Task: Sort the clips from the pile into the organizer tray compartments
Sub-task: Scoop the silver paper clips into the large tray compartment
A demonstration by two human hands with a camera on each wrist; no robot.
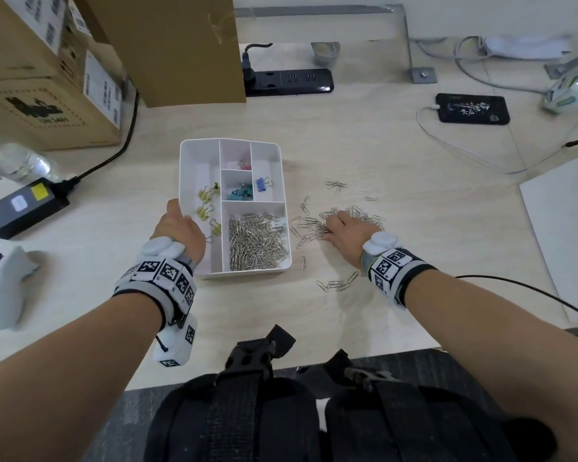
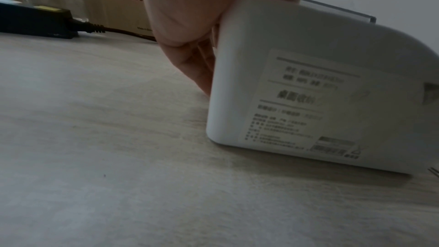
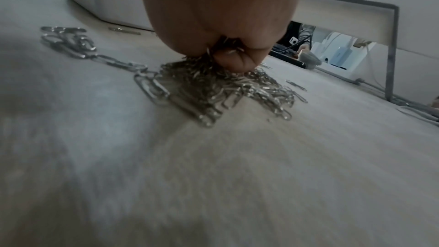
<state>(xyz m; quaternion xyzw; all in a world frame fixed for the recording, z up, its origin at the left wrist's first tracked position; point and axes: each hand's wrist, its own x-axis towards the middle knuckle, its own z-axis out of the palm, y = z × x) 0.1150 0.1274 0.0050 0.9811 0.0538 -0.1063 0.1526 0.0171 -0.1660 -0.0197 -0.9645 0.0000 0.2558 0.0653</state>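
Observation:
A white organizer tray [image 1: 199, 168] sits mid-table. Its compartments hold yellow binder clips [image 1: 208, 208], a pink one [image 1: 244, 164], teal ones [image 1: 239, 194], a blue one [image 1: 262, 184] and a heap of silver paper clips [image 1: 257, 241]. My left hand [image 1: 181, 228] grips the tray's left wall [image 2: 237, 63], thumb on the rim and fingers [image 2: 199, 67] down the outside. To the right of the tray lies the loose paper clip pile [image 1: 357, 213]. My right hand [image 1: 342, 233] is on it, fingers curled round a bunch of paper clips [image 3: 213, 74].
Stray paper clips [image 1: 336, 285] lie near the front edge and behind the pile [image 1: 336, 186]. Cardboard boxes [image 1: 47, 78] and a power strip [image 1: 287, 82] stand at the back. A phone on a cable [image 1: 472, 108], a power brick [image 1: 24, 206] and a white board [image 1: 568, 235] are nearby.

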